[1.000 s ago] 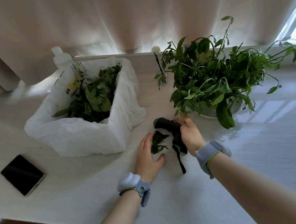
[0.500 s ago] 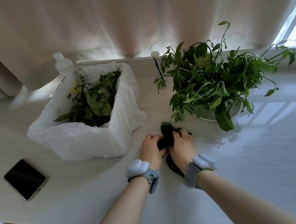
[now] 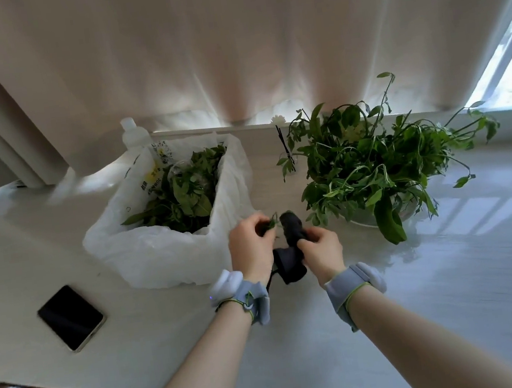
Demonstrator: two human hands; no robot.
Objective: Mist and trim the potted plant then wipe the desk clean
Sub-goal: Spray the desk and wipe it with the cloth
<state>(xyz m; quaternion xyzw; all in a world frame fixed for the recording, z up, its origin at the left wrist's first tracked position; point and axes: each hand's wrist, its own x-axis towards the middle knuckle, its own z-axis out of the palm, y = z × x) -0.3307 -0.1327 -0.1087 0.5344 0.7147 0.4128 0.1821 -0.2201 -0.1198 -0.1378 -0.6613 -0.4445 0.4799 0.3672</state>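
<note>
Potted plant (image 3: 370, 159) sits on the bench (image 3: 456, 291), toward the back by the window. Both hands work just left of & in front of it. Left hand (image 3: 250, 248): fingers pinch a few green leaf scraps (image 3: 272, 224). Right hand (image 3: 322, 250): fingers curled round a dark cloth (image 3: 289, 262), bunched up, part of it hanging btwn the wrists. Further left of the plant, a bag-lined bin (image 3: 158, 252) is piled w/ cut leaves (image 3: 184, 200), so trimming looks done or nearly so. Misting: can't tell. A white bottle (image 3: 134, 135) stands behind the bin, far left of the plant; no droplets visible on the foliage. Wiping looks begun, prob. at the stage of picking stray bits off the cloth/bench. Left to do, as I judge: drop scraps in the bin, then wipe the bench around the plant, esp. in front & right of it, where the surface shines, maybe wet. Phone (image 3: 70, 317) lies well left of the plant, nr the bench's front edge.
</note>
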